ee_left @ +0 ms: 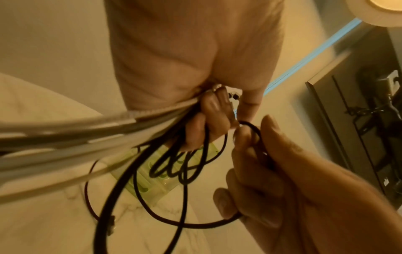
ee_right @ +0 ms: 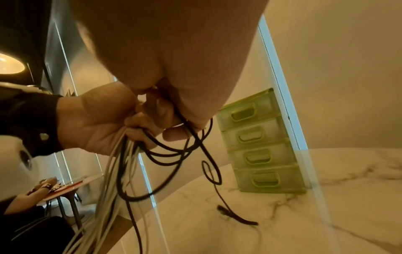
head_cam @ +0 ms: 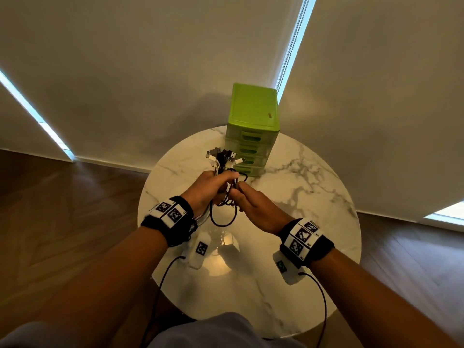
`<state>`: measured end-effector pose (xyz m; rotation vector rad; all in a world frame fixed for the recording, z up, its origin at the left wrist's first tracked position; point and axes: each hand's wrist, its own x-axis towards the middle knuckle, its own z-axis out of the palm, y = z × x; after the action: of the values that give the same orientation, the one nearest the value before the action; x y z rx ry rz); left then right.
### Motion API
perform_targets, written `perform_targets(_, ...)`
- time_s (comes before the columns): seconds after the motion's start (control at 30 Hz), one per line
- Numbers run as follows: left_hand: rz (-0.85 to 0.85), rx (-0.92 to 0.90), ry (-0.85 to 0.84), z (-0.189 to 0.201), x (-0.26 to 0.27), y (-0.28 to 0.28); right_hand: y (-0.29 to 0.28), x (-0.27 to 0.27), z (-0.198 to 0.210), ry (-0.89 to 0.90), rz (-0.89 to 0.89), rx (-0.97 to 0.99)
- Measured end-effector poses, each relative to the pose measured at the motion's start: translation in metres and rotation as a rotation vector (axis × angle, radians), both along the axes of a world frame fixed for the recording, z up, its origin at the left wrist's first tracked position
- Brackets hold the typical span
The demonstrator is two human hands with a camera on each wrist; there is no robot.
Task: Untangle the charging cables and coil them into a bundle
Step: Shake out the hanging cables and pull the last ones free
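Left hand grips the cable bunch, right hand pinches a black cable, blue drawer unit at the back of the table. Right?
One error: the drawer unit is green, not blue, as the head view shows. The rest holds: the left hand grips the cable bunch, the right hand pinches a black cable, and the unit stands at the back of the table.

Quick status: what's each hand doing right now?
Left hand: gripping the bunch of charging cables, plugs sticking out above the fist.
Right hand: pinching a loop of the black cable.

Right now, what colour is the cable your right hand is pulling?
Black; the right hand pinches it, clearest in the left wrist view.
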<state>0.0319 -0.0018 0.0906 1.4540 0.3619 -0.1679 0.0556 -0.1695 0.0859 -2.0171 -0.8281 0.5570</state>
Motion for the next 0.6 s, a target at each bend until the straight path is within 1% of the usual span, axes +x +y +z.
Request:
perform_targets(0.07,-0.055,0.013,0.016,-0.002,-0.002,0.002,-0.004,-0.002,-0.005,-0.017,0.015,-0.016)
perform_targets(0.13,-0.075,0.059,-0.014,-0.004,-0.004,-0.002,-0.008,-0.003,-0.010,-0.013,0.039,-0.011)
perform_targets(0.2,0.021,0.089,-0.064,-0.005,-0.004,-0.004,-0.013,-0.004,-0.011,0.018,0.034,-0.055)
perform_targets(0.27,0.184,0.096,-0.121,-0.003,0.000,0.002,-0.028,-0.002,-0.021,0.042,0.016,-0.161)
perform_targets(0.33,0.304,0.117,-0.183,0.004,0.004,0.012,-0.048,0.000,-0.035,0.019,-0.003,-0.281)
perform_targets(0.4,0.350,0.182,-0.249,0.012,0.005,0.018,-0.069,0.004,-0.044,-0.019,-0.093,-0.354)
perform_targets(0.5,0.397,0.273,-0.335,0.018,0.001,0.018,-0.097,0.011,-0.048,-0.072,-0.233,-0.412)
perform_targets(0.57,0.410,0.262,-0.364,0.019,-0.001,0.011,-0.120,0.014,-0.051,-0.059,-0.319,-0.501)
perform_targets(0.6,0.396,0.245,-0.366,0.019,-0.001,0.005,-0.132,0.011,-0.052,-0.064,-0.364,-0.514)
